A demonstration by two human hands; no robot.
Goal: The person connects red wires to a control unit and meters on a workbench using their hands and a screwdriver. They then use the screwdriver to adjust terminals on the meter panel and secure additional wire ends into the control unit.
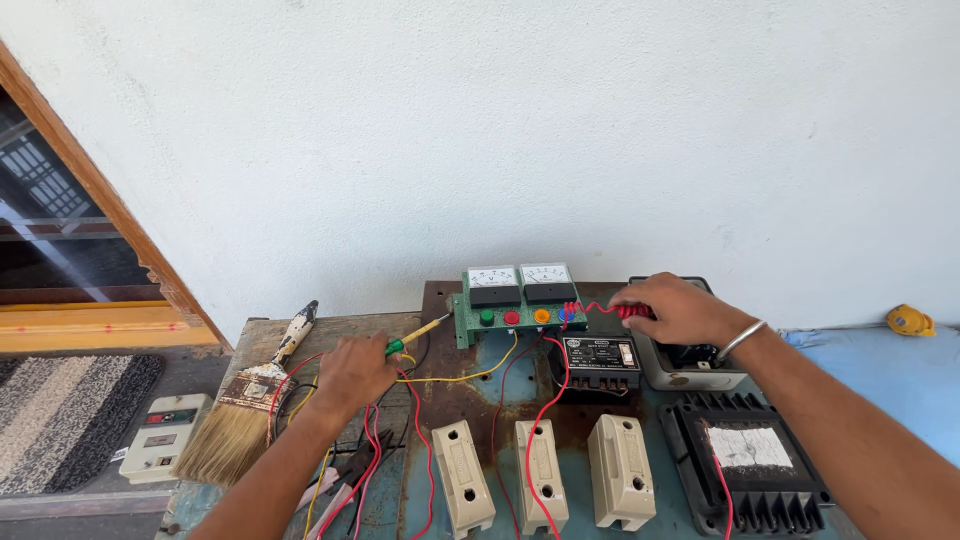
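My left hand (352, 372) grips a screwdriver with a green and yellow handle (420, 333), its tip pointing at the left edge of a green panel board (500, 318). The board carries two white dial meters (519, 282) and a row of coloured buttons. My right hand (675, 310) pinches a red coiled wire (600, 308) that runs to the right end of the board. Below the board sits a small black switch unit (598, 362), with red wires trailing toward me.
Three cream fuse holders (542, 472) lie in a row on the rusty blue table (478, 408). A black ribbed box (747, 460) sits at right, a grey box (680, 372) behind it. A paintbrush (250, 410) and pliers (350, 478) lie at left. White wall behind.
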